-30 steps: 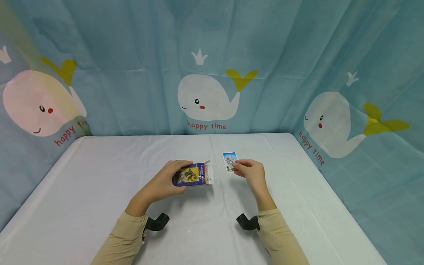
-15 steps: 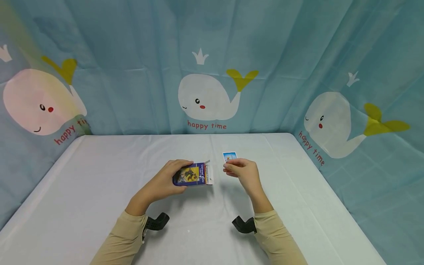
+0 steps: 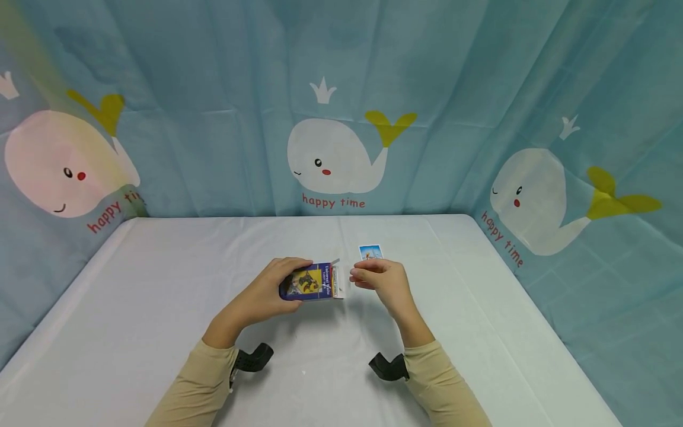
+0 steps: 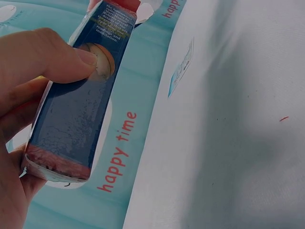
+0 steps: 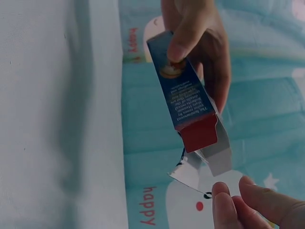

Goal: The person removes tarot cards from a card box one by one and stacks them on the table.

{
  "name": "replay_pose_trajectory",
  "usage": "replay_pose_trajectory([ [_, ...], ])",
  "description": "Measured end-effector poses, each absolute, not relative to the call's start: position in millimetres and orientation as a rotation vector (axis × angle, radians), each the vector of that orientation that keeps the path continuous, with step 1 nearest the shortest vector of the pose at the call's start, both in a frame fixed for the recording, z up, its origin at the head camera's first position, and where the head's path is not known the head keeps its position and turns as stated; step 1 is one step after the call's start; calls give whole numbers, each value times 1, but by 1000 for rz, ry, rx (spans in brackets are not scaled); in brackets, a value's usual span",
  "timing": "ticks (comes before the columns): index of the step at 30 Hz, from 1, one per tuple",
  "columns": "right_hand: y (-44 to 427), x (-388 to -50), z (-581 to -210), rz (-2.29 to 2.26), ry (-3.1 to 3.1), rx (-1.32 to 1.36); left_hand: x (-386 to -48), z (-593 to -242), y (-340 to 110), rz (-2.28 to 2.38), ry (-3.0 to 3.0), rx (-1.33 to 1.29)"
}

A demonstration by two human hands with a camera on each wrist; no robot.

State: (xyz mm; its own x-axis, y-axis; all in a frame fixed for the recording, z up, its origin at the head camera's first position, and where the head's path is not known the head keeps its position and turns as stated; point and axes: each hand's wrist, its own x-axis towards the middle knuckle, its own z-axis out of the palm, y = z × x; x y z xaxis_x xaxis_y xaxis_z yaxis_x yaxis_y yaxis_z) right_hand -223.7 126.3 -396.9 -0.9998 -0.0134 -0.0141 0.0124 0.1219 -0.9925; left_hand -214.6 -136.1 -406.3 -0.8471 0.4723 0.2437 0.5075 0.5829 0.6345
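Note:
My left hand [image 3: 264, 290] grips a blue tarot card box [image 3: 308, 281] above the table. In the left wrist view the thumb presses on the narrow printed side of the box [image 4: 71, 112]. The box's end faces right with its white flaps [image 5: 218, 160] folded out; a red inner face shows at that end. Just off the flaps is my right hand [image 3: 385, 287], thumb and fingertips drawn near each other with nothing visible between them. Behind it a small picture card [image 3: 370, 251] lies on the table, its lower part hidden by the hand in the head view.
A white cloth covers the table [image 3: 160, 308]. Blue curtains [image 3: 224, 148] with whale prints stand at the back and both sides. A black wrist mount [image 3: 255, 357] sits at the left cuff, another mount [image 3: 388, 366] at the right cuff.
My right hand has moved left and slightly down, away from the picture card, to near the box's flaps. The card stays on the table. The left hand and box have barely moved.

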Motion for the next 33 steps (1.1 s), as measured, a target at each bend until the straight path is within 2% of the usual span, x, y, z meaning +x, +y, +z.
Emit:
replay_pose_trajectory([
  [33,119,-224,-408,-1950,2398,-24,-210,-402,-126,-1105,-2713,-927],
])
